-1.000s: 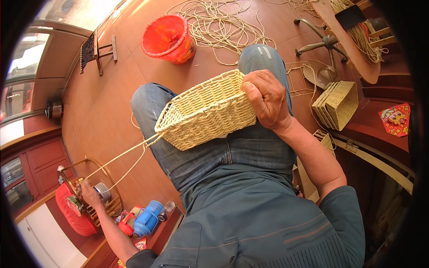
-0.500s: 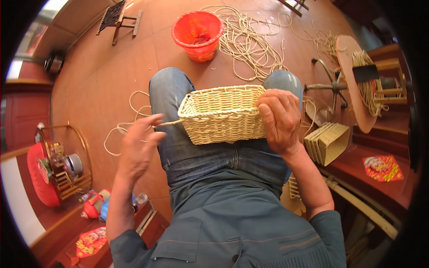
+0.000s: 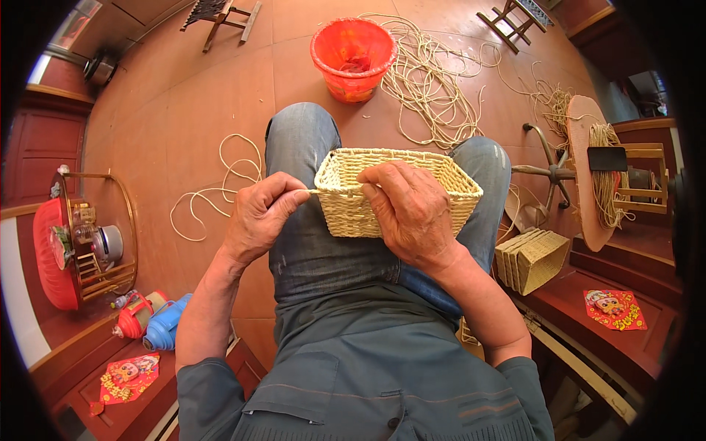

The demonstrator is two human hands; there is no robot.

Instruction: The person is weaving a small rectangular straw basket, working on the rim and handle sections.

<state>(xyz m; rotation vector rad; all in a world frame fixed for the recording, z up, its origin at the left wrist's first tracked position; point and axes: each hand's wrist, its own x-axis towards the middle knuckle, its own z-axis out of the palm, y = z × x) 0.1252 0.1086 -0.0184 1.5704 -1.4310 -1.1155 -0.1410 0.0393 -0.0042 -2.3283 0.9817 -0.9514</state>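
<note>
Basket sat on our lap at 12 o'clock; our left hand pinched the strand at its 9, right hand pinched its rim. Probably rim-weaving, so next called for a snug tuck, we figured.

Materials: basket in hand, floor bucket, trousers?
Basket: probably plant-fibre or paper cord, matte pale straw; ridged weave shows.
Bucket: likely plastic, glossy red; smooth wall with highlights.
Trousers: looks like blue denim, matte; uneven fading.
</note>
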